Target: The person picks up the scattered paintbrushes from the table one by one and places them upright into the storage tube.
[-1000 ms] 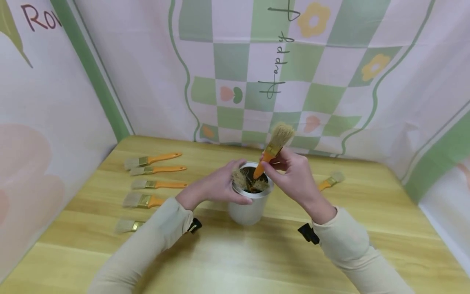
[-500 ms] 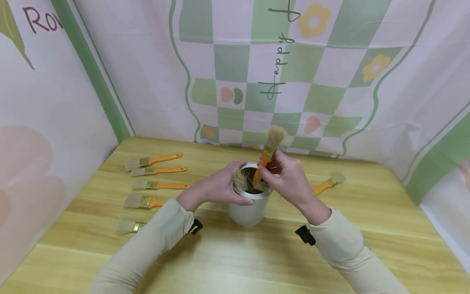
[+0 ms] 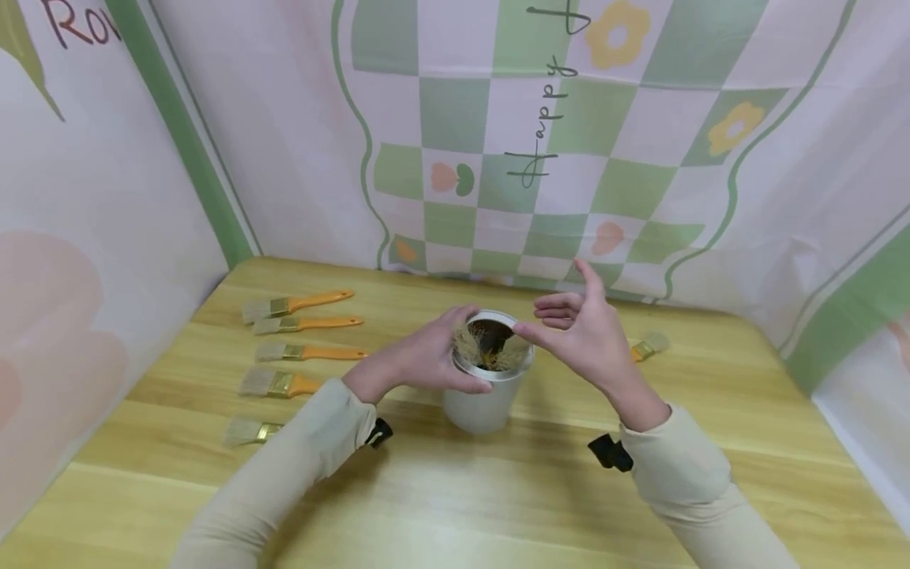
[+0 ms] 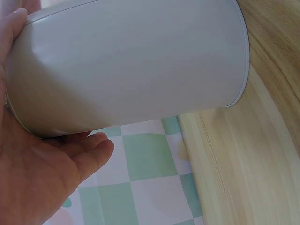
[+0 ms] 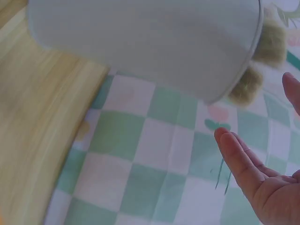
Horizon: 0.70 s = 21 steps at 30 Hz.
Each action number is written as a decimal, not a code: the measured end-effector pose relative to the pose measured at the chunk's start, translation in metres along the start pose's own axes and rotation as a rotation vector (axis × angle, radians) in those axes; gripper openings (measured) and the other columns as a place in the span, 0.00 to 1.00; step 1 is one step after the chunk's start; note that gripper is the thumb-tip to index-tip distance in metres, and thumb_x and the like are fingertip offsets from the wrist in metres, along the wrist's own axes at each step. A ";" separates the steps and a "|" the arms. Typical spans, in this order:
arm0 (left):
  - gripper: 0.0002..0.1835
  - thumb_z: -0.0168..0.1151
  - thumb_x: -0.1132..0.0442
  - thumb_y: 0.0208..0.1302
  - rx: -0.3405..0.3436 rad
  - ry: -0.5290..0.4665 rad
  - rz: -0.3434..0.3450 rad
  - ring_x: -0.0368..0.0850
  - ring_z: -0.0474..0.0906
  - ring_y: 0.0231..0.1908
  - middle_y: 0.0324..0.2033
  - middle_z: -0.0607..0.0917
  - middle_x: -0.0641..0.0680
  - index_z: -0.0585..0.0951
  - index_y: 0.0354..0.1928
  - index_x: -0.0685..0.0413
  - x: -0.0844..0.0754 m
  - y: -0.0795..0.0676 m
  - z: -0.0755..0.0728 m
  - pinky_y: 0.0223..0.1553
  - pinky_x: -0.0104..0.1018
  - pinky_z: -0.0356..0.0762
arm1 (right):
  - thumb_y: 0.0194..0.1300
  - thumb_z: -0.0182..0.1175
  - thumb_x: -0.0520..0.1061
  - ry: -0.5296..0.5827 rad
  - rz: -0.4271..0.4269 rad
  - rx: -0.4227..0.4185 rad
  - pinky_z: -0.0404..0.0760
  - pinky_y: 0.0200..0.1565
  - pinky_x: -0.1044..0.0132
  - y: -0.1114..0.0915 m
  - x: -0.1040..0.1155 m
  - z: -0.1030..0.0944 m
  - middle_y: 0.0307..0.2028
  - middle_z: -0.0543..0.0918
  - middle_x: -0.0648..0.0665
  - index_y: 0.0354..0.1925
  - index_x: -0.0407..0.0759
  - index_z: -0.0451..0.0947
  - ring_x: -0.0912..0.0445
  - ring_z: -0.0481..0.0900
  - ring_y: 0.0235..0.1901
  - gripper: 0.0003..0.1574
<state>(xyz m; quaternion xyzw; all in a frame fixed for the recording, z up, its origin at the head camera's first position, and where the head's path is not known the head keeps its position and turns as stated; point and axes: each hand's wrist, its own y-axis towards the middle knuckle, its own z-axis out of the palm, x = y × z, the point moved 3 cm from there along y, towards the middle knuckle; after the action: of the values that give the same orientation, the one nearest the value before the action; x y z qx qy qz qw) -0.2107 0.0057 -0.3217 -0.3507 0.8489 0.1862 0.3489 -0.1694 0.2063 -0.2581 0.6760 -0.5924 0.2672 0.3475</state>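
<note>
A pale grey can (image 3: 483, 407) stands upright on the table, with paintbrushes (image 3: 467, 344) inside it, bristles up. My left hand (image 3: 426, 359) grips the can near its rim, thumb on the near side and fingers on the far side. In the left wrist view, the fingers (image 4: 96, 157) lie behind the can wall (image 4: 136, 61). Right of the rim, my right hand (image 3: 586, 340) holds nothing, its fingers spread and its thumb tip close to the can mouth. Two bristle heads (image 5: 246, 88) poke past the rim in the right wrist view.
Several orange-handled paintbrushes (image 3: 330, 353) lie in a column on the left of the wooden table (image 3: 455, 506), some partly behind the left arm. Another paintbrush (image 3: 650, 345) lies on the right, partly behind the right hand. A checkered cloth (image 3: 455, 229) hangs along the back edge.
My right hand has lowered a paintbrush handle-first into the can and let go of it. It has moved slightly right with fingers spread. The left hand has kept its grip on the can.
</note>
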 end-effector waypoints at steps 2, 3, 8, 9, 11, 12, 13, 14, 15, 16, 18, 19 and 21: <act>0.61 0.77 0.44 0.43 -0.002 0.010 -0.015 0.50 0.71 0.61 0.65 0.66 0.58 0.51 0.74 0.54 -0.001 0.000 -0.001 0.63 0.47 0.70 | 0.58 0.69 0.54 0.003 0.026 -0.012 0.81 0.52 0.59 -0.004 -0.008 -0.007 0.52 0.81 0.31 0.75 0.40 0.27 0.41 0.82 0.50 0.71; 0.61 0.77 0.44 0.43 -0.002 0.011 -0.021 0.51 0.70 0.61 0.66 0.66 0.58 0.51 0.74 0.54 -0.001 0.000 -0.001 0.63 0.48 0.70 | 0.60 0.67 0.55 -0.010 0.036 -0.019 0.82 0.51 0.62 -0.006 -0.013 -0.010 0.52 0.81 0.31 0.75 0.39 0.28 0.41 0.82 0.49 0.68; 0.62 0.77 0.44 0.43 -0.004 0.015 -0.054 0.53 0.69 0.63 0.67 0.65 0.58 0.50 0.75 0.54 -0.001 -0.003 -0.002 0.65 0.50 0.68 | 0.71 0.53 0.50 -0.114 0.104 -0.008 0.82 0.33 0.67 -0.013 -0.041 -0.013 0.46 0.84 0.30 0.72 0.30 0.42 0.45 0.85 0.40 0.47; 0.62 0.77 0.44 0.43 -0.005 0.013 -0.057 0.53 0.69 0.63 0.67 0.65 0.58 0.50 0.75 0.54 -0.001 -0.003 -0.002 0.65 0.50 0.68 | 0.71 0.51 0.49 -0.135 0.122 -0.003 0.81 0.31 0.67 -0.014 -0.045 -0.012 0.45 0.84 0.30 0.71 0.29 0.45 0.46 0.85 0.39 0.43; 0.62 0.77 0.44 0.43 -0.004 0.017 -0.059 0.53 0.69 0.63 0.67 0.65 0.57 0.50 0.75 0.54 0.000 -0.004 -0.003 0.65 0.50 0.68 | 0.72 0.48 0.47 -0.167 0.155 0.003 0.79 0.30 0.67 -0.015 -0.054 -0.011 0.44 0.84 0.30 0.69 0.28 0.51 0.46 0.85 0.37 0.37; 0.61 0.76 0.44 0.44 -0.004 0.018 -0.058 0.52 0.69 0.63 0.67 0.65 0.57 0.50 0.75 0.54 0.000 -0.004 -0.003 0.65 0.49 0.68 | 0.71 0.48 0.46 -0.183 0.167 0.000 0.79 0.31 0.67 -0.015 -0.057 -0.011 0.44 0.84 0.29 0.67 0.27 0.55 0.46 0.86 0.36 0.34; 0.61 0.76 0.44 0.44 -0.002 0.014 -0.051 0.52 0.69 0.63 0.67 0.65 0.57 0.50 0.74 0.55 0.000 -0.003 -0.003 0.64 0.49 0.69 | 0.71 0.48 0.45 -0.203 0.170 -0.008 0.79 0.30 0.65 -0.015 -0.061 -0.011 0.43 0.84 0.29 0.64 0.26 0.60 0.45 0.86 0.35 0.31; 0.61 0.76 0.44 0.44 -0.002 0.013 -0.048 0.52 0.69 0.62 0.66 0.65 0.57 0.50 0.74 0.54 -0.001 -0.003 -0.003 0.64 0.49 0.69 | 0.70 0.48 0.44 -0.227 0.169 -0.014 0.79 0.30 0.65 -0.015 -0.064 -0.011 0.42 0.84 0.29 0.61 0.26 0.65 0.46 0.86 0.34 0.29; 0.61 0.76 0.44 0.44 0.000 0.011 -0.045 0.52 0.70 0.62 0.66 0.66 0.57 0.50 0.74 0.54 -0.001 -0.003 -0.003 0.64 0.48 0.69 | 0.70 0.49 0.44 -0.266 0.168 -0.024 0.79 0.29 0.64 -0.015 -0.068 -0.013 0.41 0.85 0.29 0.58 0.25 0.69 0.47 0.85 0.32 0.26; 0.60 0.76 0.44 0.44 0.002 0.009 -0.041 0.51 0.70 0.61 0.65 0.66 0.57 0.51 0.74 0.54 -0.001 -0.003 -0.003 0.63 0.48 0.70 | 0.69 0.49 0.43 -0.307 0.163 -0.040 0.79 0.29 0.64 -0.015 -0.073 -0.014 0.39 0.85 0.29 0.54 0.26 0.74 0.49 0.84 0.29 0.24; 0.60 0.77 0.44 0.44 0.006 0.007 -0.037 0.51 0.70 0.61 0.65 0.66 0.57 0.51 0.74 0.54 -0.001 -0.002 -0.002 0.63 0.48 0.70 | 0.67 0.49 0.43 -0.386 0.152 -0.085 0.77 0.25 0.64 -0.015 -0.085 -0.019 0.32 0.86 0.32 0.46 0.26 0.79 0.53 0.81 0.21 0.21; 0.60 0.77 0.44 0.44 0.008 0.008 -0.036 0.51 0.70 0.61 0.65 0.67 0.57 0.52 0.74 0.53 -0.001 -0.002 -0.002 0.63 0.47 0.70 | 0.67 0.49 0.43 -0.424 0.149 -0.124 0.74 0.22 0.65 -0.015 -0.092 -0.022 0.28 0.86 0.34 0.42 0.27 0.81 0.55 0.77 0.18 0.21; 0.59 0.77 0.44 0.44 0.011 0.011 -0.033 0.50 0.70 0.61 0.64 0.67 0.56 0.52 0.74 0.53 -0.002 -0.001 -0.001 0.63 0.47 0.70 | 0.67 0.48 0.44 -0.485 0.158 -0.216 0.67 0.17 0.66 -0.014 -0.106 -0.031 0.18 0.82 0.38 0.33 0.28 0.82 0.57 0.70 0.13 0.22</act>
<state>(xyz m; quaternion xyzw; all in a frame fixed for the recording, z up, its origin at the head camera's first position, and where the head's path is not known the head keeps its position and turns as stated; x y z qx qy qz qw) -0.2095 0.0048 -0.3196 -0.3639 0.8459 0.1736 0.3492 -0.1705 0.2966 -0.3234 0.6309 -0.7342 0.0592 0.2438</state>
